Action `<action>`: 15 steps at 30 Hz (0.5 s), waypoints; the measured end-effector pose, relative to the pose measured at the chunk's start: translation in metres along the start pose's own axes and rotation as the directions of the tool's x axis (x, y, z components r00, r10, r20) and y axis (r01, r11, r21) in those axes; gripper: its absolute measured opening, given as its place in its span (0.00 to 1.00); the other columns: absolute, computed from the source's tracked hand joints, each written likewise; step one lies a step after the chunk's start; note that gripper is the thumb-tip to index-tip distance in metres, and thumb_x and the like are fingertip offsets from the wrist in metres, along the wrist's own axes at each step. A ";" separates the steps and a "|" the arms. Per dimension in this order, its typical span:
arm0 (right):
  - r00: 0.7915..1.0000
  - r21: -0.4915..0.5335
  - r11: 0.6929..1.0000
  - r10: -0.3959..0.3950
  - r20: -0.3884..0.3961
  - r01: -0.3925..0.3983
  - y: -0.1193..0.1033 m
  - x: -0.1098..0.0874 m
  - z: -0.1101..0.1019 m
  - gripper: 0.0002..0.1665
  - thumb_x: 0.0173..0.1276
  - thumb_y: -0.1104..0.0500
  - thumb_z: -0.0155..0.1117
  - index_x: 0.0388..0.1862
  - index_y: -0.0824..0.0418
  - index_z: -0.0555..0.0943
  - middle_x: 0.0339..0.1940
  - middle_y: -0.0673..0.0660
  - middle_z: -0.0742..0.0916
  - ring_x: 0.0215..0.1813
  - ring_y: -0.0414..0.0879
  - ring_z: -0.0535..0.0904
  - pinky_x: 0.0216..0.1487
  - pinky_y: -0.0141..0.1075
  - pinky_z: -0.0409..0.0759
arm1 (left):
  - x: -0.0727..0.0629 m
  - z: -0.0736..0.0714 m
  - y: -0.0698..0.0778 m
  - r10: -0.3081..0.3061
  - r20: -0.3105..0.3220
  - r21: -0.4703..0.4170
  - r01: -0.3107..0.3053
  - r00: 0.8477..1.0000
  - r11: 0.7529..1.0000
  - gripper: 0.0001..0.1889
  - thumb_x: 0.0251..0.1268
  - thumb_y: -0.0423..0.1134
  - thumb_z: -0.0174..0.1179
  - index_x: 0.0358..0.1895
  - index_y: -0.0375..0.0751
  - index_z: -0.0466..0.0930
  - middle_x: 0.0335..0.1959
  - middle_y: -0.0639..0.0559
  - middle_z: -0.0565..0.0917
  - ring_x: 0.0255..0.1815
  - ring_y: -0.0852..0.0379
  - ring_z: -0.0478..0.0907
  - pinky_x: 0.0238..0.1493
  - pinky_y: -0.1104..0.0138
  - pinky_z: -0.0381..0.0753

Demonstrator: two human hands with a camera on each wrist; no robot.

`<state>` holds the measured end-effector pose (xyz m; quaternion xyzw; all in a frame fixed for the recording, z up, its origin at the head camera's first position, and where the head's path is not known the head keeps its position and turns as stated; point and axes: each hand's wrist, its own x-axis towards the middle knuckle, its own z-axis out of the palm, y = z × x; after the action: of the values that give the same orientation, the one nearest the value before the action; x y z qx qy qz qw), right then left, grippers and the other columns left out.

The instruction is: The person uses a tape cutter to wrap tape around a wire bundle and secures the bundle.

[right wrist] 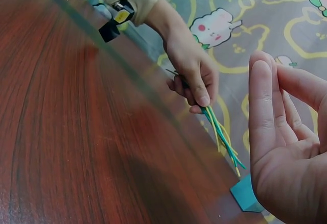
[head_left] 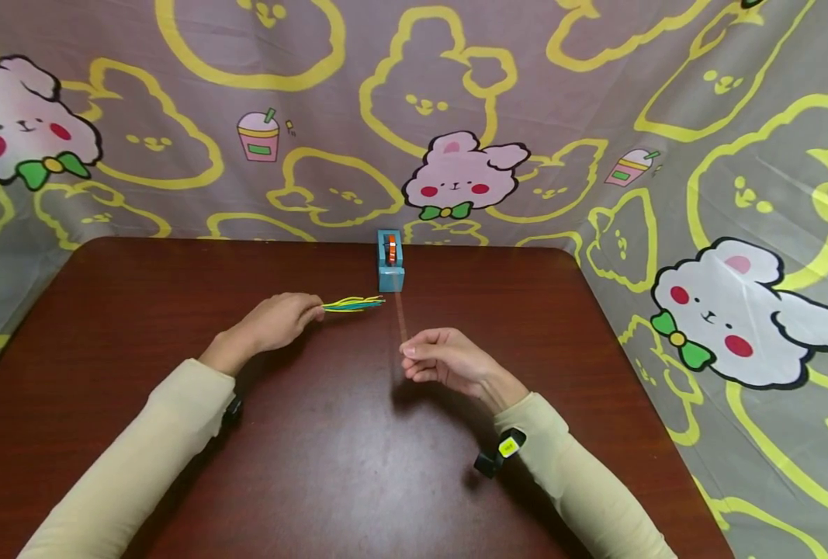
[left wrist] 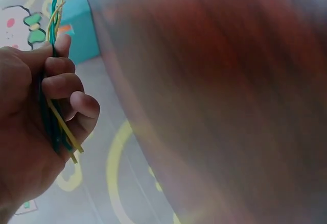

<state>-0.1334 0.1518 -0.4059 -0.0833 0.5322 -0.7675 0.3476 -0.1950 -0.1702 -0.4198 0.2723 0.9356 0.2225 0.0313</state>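
A bundle of thin yellow and green wires [head_left: 354,305] runs through my left hand [head_left: 277,322], whose fingers curl round it. In the left wrist view the cut ends of the wires [left wrist: 65,128] stick out below the little finger. Just beyond the bundle's tip stands a blue tape dispenser [head_left: 390,280] with an orange roll [head_left: 392,250] in it. From its front a clear strip of tape [head_left: 401,317] stretches toward me. My right hand [head_left: 448,363] pinches the free end of that strip between thumb and index finger.
The dark red-brown table [head_left: 330,466] has its back edge just behind the dispenser. A grey curtain [head_left: 344,116] printed with rabbits and yellow outlines hangs behind and along the right side. Small black cameras sit at both wrists.
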 end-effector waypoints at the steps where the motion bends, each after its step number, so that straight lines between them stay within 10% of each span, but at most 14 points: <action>1: 1.000 0.001 1.000 -0.001 -0.003 0.001 0.000 0.000 0.000 0.12 0.73 0.73 0.56 0.39 0.64 0.87 0.30 0.56 0.89 0.32 0.43 0.87 0.37 0.33 0.85 | -0.001 0.000 0.004 0.003 -0.002 -0.004 -0.003 1.000 1.000 0.10 0.79 0.39 0.53 0.40 0.43 0.84 0.38 0.53 0.85 0.46 0.47 0.83 0.48 0.48 0.78; 15: 1.000 -0.009 1.000 -0.007 -0.026 0.007 0.000 0.000 0.004 0.16 0.74 0.73 0.53 0.37 0.62 0.88 0.30 0.55 0.89 0.31 0.42 0.86 0.37 0.32 0.85 | -0.008 0.017 0.052 0.087 -0.074 0.007 -0.087 0.993 0.996 0.09 0.77 0.39 0.56 0.45 0.40 0.85 0.39 0.52 0.85 0.44 0.49 0.82 0.46 0.51 0.80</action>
<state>-0.1313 0.1482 -0.4042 -0.0769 0.5396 -0.7674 0.3376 -0.1590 -0.1287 -0.4128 0.3046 0.9238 0.2318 -0.0136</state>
